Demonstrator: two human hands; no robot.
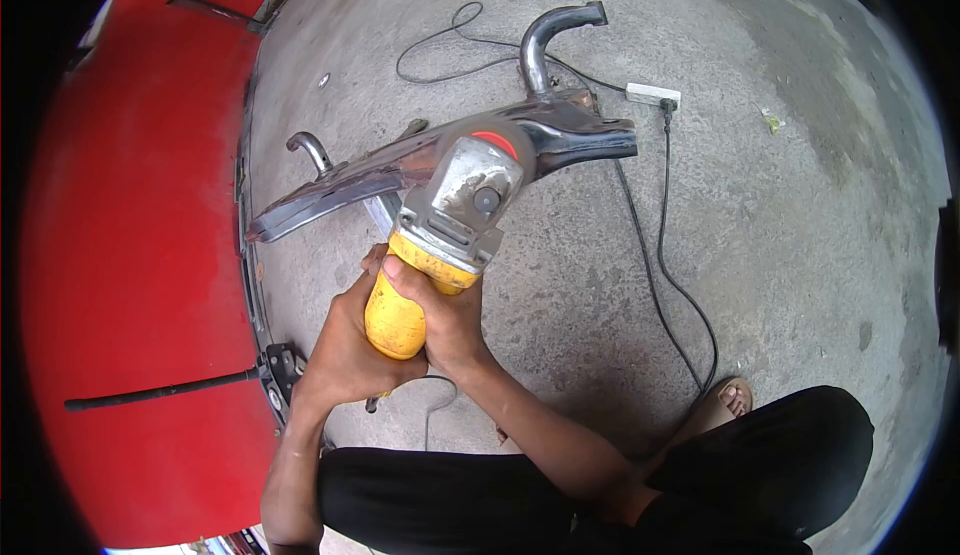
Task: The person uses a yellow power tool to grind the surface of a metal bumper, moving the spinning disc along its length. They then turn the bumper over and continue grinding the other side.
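Note:
Both of my hands are wrapped round a yellow angle grinder (397, 317) with a scuffed metal gear head. My left hand (345, 350) grips the rear of its body, and my right hand (450, 320) closes round it just behind the head, thumb on top. The grinder's disc (512, 145), blurred with a red centre, overlaps a long dark metal frame part (400, 163). A curved tube (540, 50) rises from that part's far right end, and a shorter bent tube (312, 150) stands at its left. The grinder's head hides the middle of the part.
A white power strip (652, 94) with a black plug lies on the concrete floor (780, 245). Black cable (655, 275) runs from there toward my foot (735, 395). Along the left stands a large red panel (140, 255) with a black rod (160, 390).

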